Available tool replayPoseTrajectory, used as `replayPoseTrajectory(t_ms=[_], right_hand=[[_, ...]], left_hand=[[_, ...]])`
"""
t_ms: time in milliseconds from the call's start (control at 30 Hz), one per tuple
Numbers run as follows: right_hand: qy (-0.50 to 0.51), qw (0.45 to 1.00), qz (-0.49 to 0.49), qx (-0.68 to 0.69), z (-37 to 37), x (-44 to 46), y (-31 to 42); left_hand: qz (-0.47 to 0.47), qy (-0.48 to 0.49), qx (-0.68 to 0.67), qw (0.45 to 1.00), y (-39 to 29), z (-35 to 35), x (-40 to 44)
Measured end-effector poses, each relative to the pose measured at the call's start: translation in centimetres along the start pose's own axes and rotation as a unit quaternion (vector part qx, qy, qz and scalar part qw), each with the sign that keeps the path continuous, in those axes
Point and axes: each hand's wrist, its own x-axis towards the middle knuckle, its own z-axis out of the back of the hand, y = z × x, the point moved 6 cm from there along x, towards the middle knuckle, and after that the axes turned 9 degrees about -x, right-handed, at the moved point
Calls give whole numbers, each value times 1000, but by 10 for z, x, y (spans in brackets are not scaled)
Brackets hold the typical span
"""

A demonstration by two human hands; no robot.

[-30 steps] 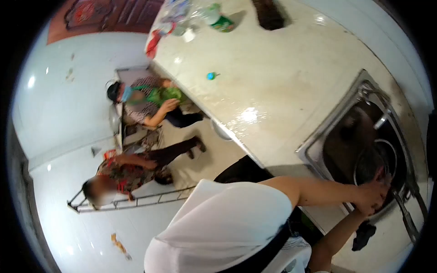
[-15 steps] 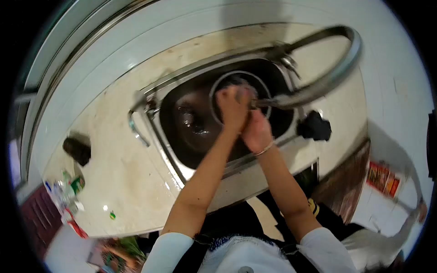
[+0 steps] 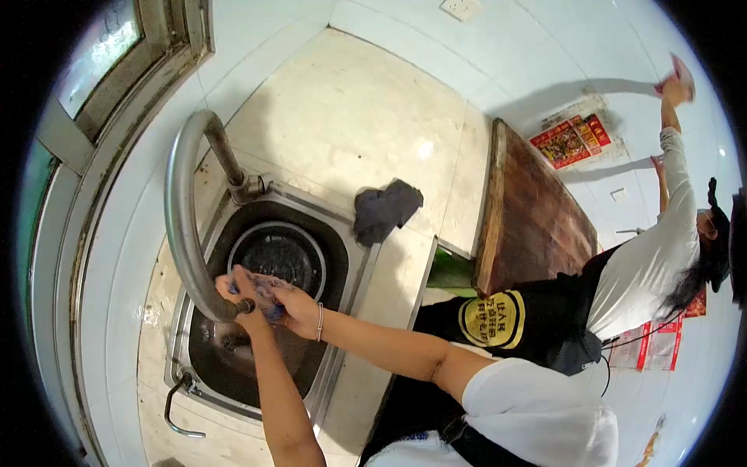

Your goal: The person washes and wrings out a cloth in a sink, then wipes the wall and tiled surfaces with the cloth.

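Note:
Both hands are together over the sink point(image 3: 334, 268), close to the faucet's spout end. My left hand point(image 3: 247, 289) is closed around a crumpled, wet bluish cloth point(image 3: 272, 311), and the spout hides part of its fingers. From the other side, my right hand point(image 3: 299, 306), with a bracelet at the wrist, grips the same cloth. In the sink just beyond the hands stands a dark round basin point(image 3: 324, 257) with a pale rim and water in it. The curved metal faucet point(image 3: 177, 202) arches over the sink's left side.
A dark grey cloth point(image 3: 387, 210) lies on the counter point(image 3: 350, 101) beside the sink. A second, smaller tap point(image 3: 183, 424) sits at the near corner. Right of the counter leans a brown wooden board point(image 3: 537, 210). A co-worker point(image 3: 646, 272) reaches to the tiled wall.
The view has swung to the right, bringing the co-worker and wooden board into full sight. Both hands have shifted from over the basin to beside it, still together.

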Motion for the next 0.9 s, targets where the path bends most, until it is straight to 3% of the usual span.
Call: replayPoseTrajectory(t_ms=[67, 133, 200, 233, 267, 333, 367, 400, 467, 500, 533, 567, 600, 733, 800, 867, 900], right_hand=[[-34, 999, 5, -16, -9, -4, 8], [-48, 998, 27, -37, 14, 35, 9], [-87, 995, 44, -34, 20, 40, 29], [-17, 998, 41, -50, 10, 36, 22], [54, 995, 39, -69, -1, 28, 13], [30, 994, 10, -100, -18, 4, -2], [-9, 990, 11, -138, -23, -7, 0], [-7, 992, 57, -108, -30, -9, 10], [128, 988, -62, -56, -7, 31, 6], [60, 995, 4, -76, 6, 40, 17], [-13, 992, 67, -104, 18, 46, 28], [32, 997, 40, -65, 9, 41, 21], [77, 997, 13, -28, 0, 32, 14], [-24, 987, -2, -157, -10, 6, 4], [13, 999, -23, -44, -16, 18, 31], [-25, 995, 0, -93, -6, 26, 36], [4, 994, -15, -107, -9, 21, 27]], left_hand=[[67, -6, -25, 997, 7, 1, -2], [-84, -99, 142, 981, -11, -8, -29], [-220, -36, 246, 943, -41, -30, -55], [-59, -49, 188, 979, -26, -19, -49], [53, -169, 82, 981, -23, -7, -41], [-117, -143, 186, 965, 42, 54, -6], [-44, -139, 106, 984, 56, 63, 12], [-48, -134, 106, 984, 46, 48, -3], [-55, -123, 106, 985, 22, 16, -34], [-54, -99, 242, 964, 2, -7, -51], [-74, -73, 201, 974, 2, -7, -43], [-91, -45, 159, 982, 3, -7, -35], [-115, -64, 155, 979, 7, 0, -31], [-106, -141, 119, 977, -1, 5, -26], [-86, -177, 97, 976, -15, -7, -27], [-168, -179, 164, 955, -47, -19, -39], [-94, -178, 135, 970, -47, -7, -29]])
